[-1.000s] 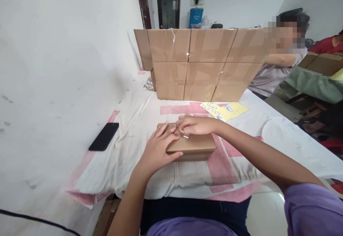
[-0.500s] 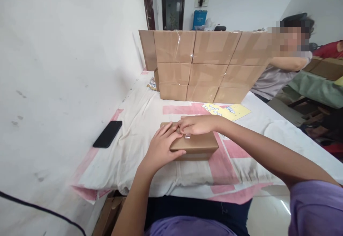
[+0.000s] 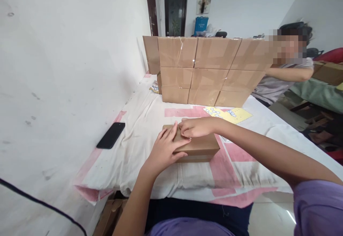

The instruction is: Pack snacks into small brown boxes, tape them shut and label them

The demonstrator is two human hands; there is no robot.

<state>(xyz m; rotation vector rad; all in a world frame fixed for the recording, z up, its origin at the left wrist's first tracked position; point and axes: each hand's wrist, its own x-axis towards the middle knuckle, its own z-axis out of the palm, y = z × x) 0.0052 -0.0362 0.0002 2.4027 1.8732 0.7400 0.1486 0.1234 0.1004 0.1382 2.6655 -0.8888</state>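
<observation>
A closed brown cardboard box [image 3: 202,144] rests on the cloth-covered table right in front of me. My left hand [image 3: 167,145] lies on its left part with the fingers spread over the top and the thumb at the front edge. On the top face, my right hand [image 3: 194,127] has its fingers curled into a pinch close to my left fingers. Whatever those fingertips hold is hidden; only a tiny pale bit shows below them.
Stacked cardboard boxes [image 3: 206,77] form a wall across the table's back. A yellow sheet with stickers [image 3: 238,114] lies before them. At the left edge is a black phone [image 3: 111,135]. Another person [image 3: 289,73] is behind the stack at right. A white wall [image 3: 66,68] borders the left.
The small shiny piece that stuck out below my right hand is now mostly covered. My left index finger has lifted and its neighbours have shifted slightly. The whole view has tilted up a little.
</observation>
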